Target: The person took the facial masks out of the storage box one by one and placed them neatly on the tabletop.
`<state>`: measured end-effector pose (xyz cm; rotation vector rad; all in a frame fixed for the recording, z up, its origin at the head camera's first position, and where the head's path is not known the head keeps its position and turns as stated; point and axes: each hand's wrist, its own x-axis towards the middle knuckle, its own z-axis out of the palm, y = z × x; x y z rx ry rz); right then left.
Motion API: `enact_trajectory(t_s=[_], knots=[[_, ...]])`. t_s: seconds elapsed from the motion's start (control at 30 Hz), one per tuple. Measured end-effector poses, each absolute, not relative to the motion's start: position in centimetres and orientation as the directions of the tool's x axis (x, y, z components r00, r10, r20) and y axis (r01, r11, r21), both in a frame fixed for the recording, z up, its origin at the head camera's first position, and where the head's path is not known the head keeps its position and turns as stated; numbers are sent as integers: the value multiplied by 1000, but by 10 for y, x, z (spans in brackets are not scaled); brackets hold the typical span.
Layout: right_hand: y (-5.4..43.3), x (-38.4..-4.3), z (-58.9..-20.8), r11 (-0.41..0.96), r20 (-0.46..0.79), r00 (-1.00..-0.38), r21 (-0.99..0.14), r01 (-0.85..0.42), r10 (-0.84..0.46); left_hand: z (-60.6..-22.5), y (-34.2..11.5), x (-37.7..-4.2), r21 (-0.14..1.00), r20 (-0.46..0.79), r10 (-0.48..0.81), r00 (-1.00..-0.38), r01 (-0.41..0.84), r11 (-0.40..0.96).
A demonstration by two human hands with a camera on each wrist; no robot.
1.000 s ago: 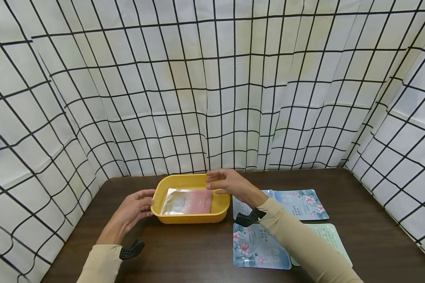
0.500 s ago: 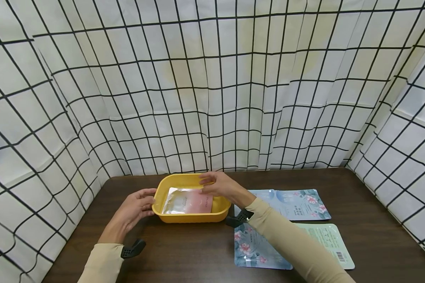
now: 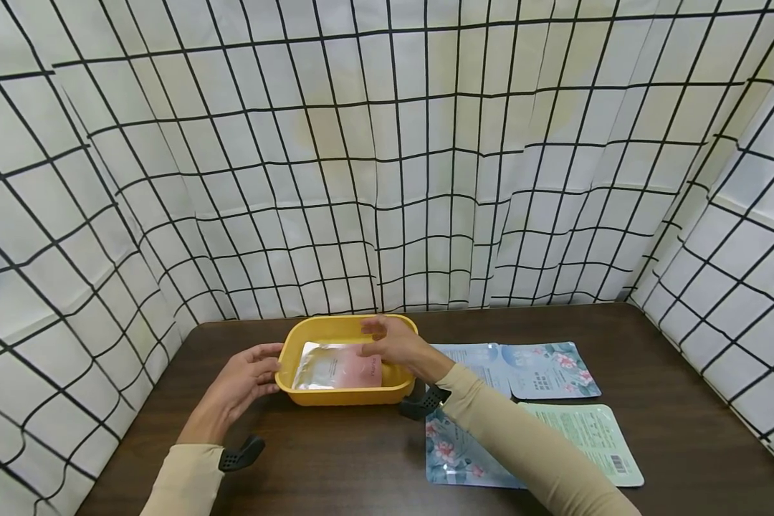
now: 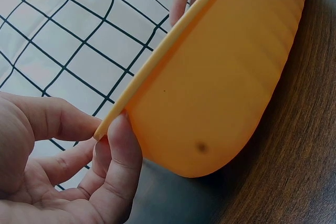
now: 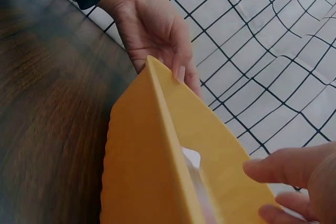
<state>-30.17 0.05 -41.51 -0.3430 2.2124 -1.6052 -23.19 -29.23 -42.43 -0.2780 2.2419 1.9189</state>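
Observation:
A yellow plastic basin (image 3: 355, 398) stands on the table, with a silver and pink sachet (image 3: 335, 367) lying flat inside. My left hand (image 3: 248, 376) pinches the rim at its left end; in the left wrist view the thumb and fingers of that hand (image 4: 68, 161) meet on either side of the edge. Over the basin's right part is my right hand (image 3: 400, 345), its fingers loosely bent and apart. The right wrist view finds nothing between those fingers (image 5: 291, 166), which are above the basin; whether the thumb touches the sachet, I cannot tell.
Right of the basin lie flat sachets: a blue floral one (image 3: 548, 369), a paler blue one (image 3: 474, 358), another floral one (image 3: 454, 451) partly under the right forearm, and a green one (image 3: 587, 437) with a barcode. A white grid-patterned curtain (image 3: 387, 179) surrounds the dark wooden table (image 3: 335, 459).
My right hand has moved left and slightly down, from the basin's right rim to over the pink end of the sachet. The left hand has kept its place on the rim.

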Motion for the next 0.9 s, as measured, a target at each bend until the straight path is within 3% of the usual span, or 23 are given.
enact_trajectory(t_s=[0.3,0.57,0.9], knots=[[0,-297,-413,271,-130,-910,-962,20,-395,-423,-292,-231,957,-247,-21,-969,-247,149],[-2,-293,-412,305,-251,-892,-942,137,-377,-425,-292,-231,954,-260,-25,-965,-261,150],[-5,-286,-405,380,-275,-867,-919,108,-417,-425,-294,-233,958,-252,-16,-968,-252,141]])
